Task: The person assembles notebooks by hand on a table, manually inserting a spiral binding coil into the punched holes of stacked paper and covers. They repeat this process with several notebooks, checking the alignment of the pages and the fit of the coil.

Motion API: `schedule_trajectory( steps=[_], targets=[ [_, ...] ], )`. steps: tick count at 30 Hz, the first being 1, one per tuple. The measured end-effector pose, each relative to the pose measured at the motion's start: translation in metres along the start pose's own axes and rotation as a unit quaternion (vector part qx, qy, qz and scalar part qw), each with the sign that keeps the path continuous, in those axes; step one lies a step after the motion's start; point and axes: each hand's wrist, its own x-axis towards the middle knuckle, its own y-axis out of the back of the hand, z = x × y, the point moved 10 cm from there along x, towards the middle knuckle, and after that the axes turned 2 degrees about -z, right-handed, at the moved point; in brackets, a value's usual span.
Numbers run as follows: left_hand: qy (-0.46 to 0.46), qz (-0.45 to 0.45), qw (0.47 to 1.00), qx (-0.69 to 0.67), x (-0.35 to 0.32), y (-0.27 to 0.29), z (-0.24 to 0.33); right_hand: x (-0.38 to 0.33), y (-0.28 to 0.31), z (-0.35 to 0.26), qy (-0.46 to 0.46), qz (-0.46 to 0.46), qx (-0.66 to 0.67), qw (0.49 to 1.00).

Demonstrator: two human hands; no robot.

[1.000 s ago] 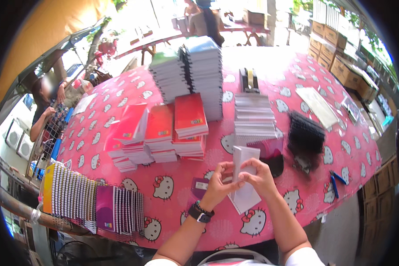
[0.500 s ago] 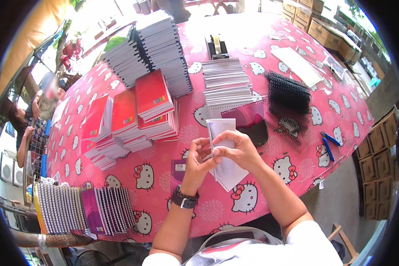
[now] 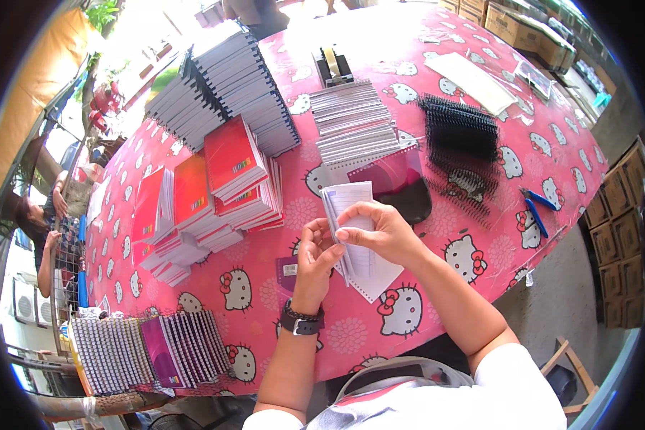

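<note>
Both my hands are closed on a small bundle of white printed sheets (image 3: 374,278) with punched holes along an edge. My left hand (image 3: 313,264), with a dark watch (image 3: 304,324) on its wrist, grips the bundle's left edge with bent fingers. Across the upper part of the bundle my right hand (image 3: 381,233) curls, thumb and forefinger nearly meeting on the paper. A purple cover (image 3: 285,274) lies partly hidden under my left hand. Just beyond the sheets are another purple cover (image 3: 390,175) and a black item (image 3: 412,206), beside a stack of punched paper (image 3: 355,118).
Red notebooks (image 3: 231,159) are piled left of centre, before tall stacks of spiral-bound books (image 3: 247,89). More spiral notebooks (image 3: 186,347) stand front left. Black binding coils (image 3: 462,132), blue-handled pliers (image 3: 536,213) and a tape dispenser (image 3: 332,66) lie around. A person (image 3: 46,222) is at far left.
The view has shifted and turned slightly. My hands still hold the sheets in nearly the same place, with the bundle tilted a little differently.
</note>
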Motion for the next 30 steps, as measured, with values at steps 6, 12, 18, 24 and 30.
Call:
schedule_trajectory(
  steps=[6,12,18,24,30],
  targets=[
    [-0.004,0.01,0.998,0.055,0.0,-0.002,0.007,-0.001,-0.001,-0.002,-0.006,-0.008,-0.014,1.0],
    [-0.024,0.031,0.995,0.093,0.002,0.0,0.009,-0.003,-0.007,0.009,-0.031,-0.012,0.047,0.998],
    [-0.019,0.018,0.996,0.084,0.001,-0.001,0.009,-0.001,0.0,-0.003,0.006,0.008,0.006,1.0],
    [-0.017,-0.013,0.998,0.06,0.0,-0.006,0.01,-0.002,0.003,-0.006,0.017,0.015,-0.002,1.0],
    [-0.015,-0.014,0.999,0.048,0.0,-0.005,0.009,-0.002,0.004,-0.009,0.021,0.02,-0.008,1.0]
  ],
)
